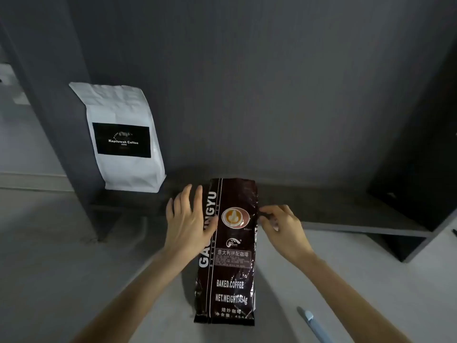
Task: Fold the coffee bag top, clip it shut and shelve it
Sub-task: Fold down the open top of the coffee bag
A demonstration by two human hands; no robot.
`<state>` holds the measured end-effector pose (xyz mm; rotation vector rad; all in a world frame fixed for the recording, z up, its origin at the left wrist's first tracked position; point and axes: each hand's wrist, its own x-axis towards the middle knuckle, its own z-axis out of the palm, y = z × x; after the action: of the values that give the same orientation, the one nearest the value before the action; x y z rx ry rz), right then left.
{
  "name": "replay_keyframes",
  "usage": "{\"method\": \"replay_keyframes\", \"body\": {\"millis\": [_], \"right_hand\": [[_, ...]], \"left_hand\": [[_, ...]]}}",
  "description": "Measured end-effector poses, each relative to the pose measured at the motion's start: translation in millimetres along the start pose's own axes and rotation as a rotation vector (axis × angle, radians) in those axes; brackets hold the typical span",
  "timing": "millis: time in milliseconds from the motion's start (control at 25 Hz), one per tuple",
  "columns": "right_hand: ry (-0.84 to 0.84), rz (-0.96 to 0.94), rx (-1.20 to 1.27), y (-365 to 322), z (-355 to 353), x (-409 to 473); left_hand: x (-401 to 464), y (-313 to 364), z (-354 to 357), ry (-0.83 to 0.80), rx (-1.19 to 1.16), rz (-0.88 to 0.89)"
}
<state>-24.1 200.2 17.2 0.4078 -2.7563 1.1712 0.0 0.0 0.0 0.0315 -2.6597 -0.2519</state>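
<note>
2 bags: brown coffee bag (228,256) flat on desk (74,268), left hand (189,225) fingers spread on it; right hand (284,227) fingers pinching its edge. White bag (123,139) upright on shelf (346,214).

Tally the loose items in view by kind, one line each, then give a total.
Coffee bags: 2, the dark brown bag and the white bag
Pale blue clip-like item, partly cut off: 1
Total: 3

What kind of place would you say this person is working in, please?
Probably a home or café storage corner: a white paper coffee bag stands on a dark grey shelf, and a dark brown foil coffee bag lies on the pale counter.
</note>
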Motion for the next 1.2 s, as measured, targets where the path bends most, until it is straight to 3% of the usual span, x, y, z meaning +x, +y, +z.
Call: {"method": "replay_keyframes", "body": {"millis": [280,440,600,840,1200], "right_hand": [[0.021,0.063,0.135,1,21,-8],[0.055,0.122,0.225,-4,26,-14],[0.115,0.136,0.310,-10,27,-26],[0.187,0.147,0.492,-15,23,-59],[0.218,0.222,0.549,-18,18,-83]], "left_hand": [[-16,3,16,0.062,-0.358,-0.110],[-16,9,13,0.030,-0.659,-0.248],[-28,15,1,0.103,-0.865,-0.350],[-55,19,-13,0.070,-1.050,-0.424],[-78,25,-33,0.001,-1.241,-0.411]]}}
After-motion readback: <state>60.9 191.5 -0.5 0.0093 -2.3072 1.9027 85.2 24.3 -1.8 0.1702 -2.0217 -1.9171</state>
